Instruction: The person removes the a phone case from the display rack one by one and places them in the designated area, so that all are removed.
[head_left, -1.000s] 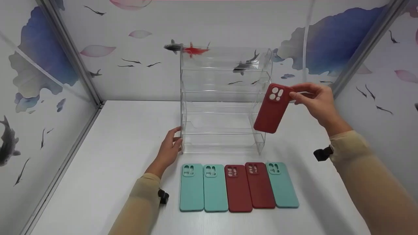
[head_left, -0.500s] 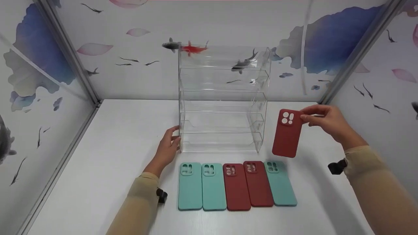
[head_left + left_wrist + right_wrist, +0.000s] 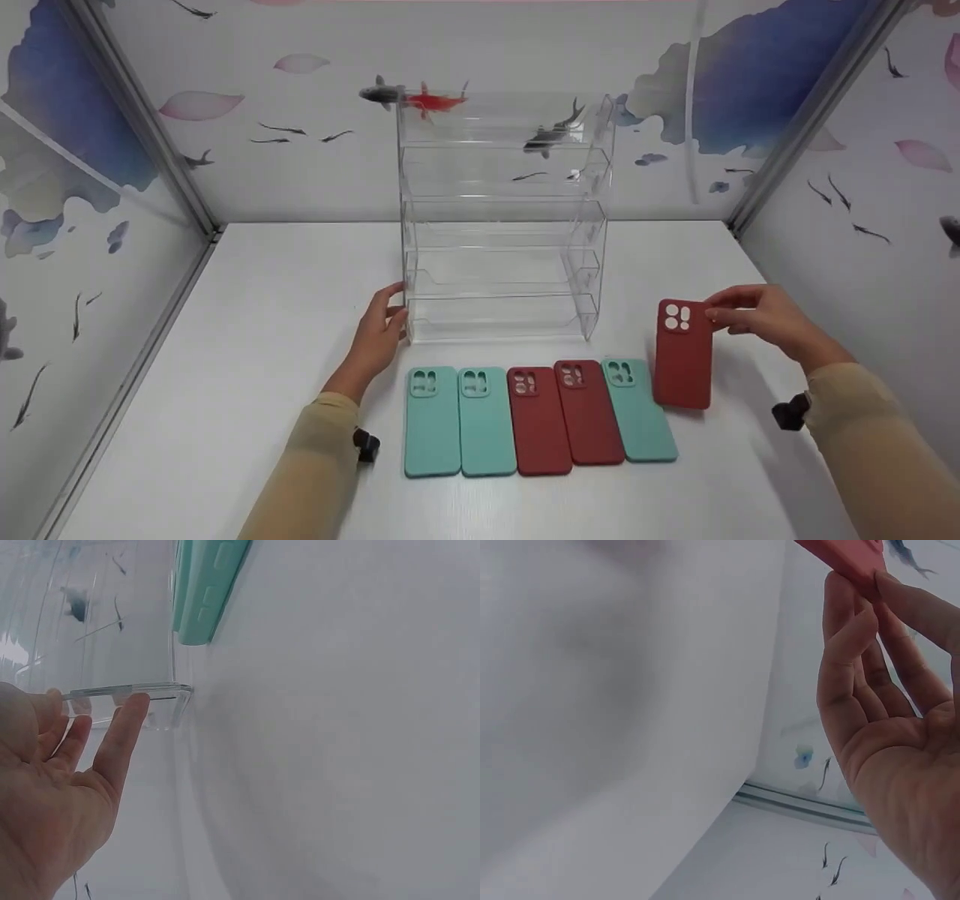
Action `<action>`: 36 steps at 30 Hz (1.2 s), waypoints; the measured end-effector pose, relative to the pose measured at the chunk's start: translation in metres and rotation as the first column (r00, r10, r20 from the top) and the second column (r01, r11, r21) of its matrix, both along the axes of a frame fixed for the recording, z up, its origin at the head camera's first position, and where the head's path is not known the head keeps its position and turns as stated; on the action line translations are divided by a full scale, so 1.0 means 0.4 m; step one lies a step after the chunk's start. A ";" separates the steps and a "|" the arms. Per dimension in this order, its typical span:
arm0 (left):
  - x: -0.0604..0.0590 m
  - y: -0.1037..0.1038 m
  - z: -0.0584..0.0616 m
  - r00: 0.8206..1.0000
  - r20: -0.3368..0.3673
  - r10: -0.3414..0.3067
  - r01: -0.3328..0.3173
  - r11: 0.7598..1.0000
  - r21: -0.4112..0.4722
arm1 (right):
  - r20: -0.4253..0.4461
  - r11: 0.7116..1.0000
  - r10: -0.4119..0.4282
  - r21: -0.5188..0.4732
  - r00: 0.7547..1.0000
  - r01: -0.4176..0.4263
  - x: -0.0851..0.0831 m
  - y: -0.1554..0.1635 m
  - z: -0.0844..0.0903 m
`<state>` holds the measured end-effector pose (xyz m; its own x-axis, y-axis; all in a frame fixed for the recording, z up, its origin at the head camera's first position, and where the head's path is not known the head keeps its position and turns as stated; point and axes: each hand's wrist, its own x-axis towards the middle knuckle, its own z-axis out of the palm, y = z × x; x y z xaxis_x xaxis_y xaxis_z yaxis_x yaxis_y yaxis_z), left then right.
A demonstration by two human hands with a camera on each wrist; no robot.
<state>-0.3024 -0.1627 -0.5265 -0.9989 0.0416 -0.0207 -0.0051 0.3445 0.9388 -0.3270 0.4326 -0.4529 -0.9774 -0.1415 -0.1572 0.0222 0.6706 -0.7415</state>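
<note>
My right hand (image 3: 776, 322) pinches a red phone case (image 3: 683, 360) by its upper right edge, beside the camera cutouts. The case hangs nearly upright, just right of a row of cases. In the right wrist view, thumb and fingers grip one corner of the red case (image 3: 849, 561); most of it is out of frame. At the lower left side of a clear tiered rack (image 3: 499, 311), my left hand (image 3: 379, 337) rests its fingertips against the panel. The left wrist view shows the left hand (image 3: 71, 787) with fingers fairly extended, touching the rack's clear edge (image 3: 169, 690).
In front of the rack, teal cases (image 3: 433, 427) and red cases (image 3: 540, 427) lie side by side on the white table (image 3: 300, 300). A teal case (image 3: 641, 416) ends the row at right. Printed walls (image 3: 300, 172) with metal corner strips enclose the table.
My right hand has lowered the red case from beside the rack, moving it right and toward me. The left hand keeps touching the rack. The head view has shifted slightly.
</note>
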 end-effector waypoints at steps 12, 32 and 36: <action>0.002 0.000 0.008 1.000 -0.002 0.006 -0.006 1.000 -0.002 | 0.129 0.998 0.025 0.059 0.991 -0.033 0.041 0.043 -0.088; 0.003 -0.001 -0.004 1.000 -0.018 0.003 -0.003 1.000 -0.004 | 0.045 0.999 0.020 0.037 0.999 -0.022 0.093 -0.009 -0.171; 0.003 0.002 -0.001 1.000 -0.010 -0.003 0.003 1.000 -0.010 | 0.031 0.999 0.006 0.039 1.000 -0.007 0.104 -0.015 -0.181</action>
<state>-0.3010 -0.1619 -0.5271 -0.9989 0.0445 -0.0113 0.0052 0.3538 0.9353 -0.2855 0.4265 -0.5254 -0.9711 -0.1409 -0.1926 0.0402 0.6990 -0.7140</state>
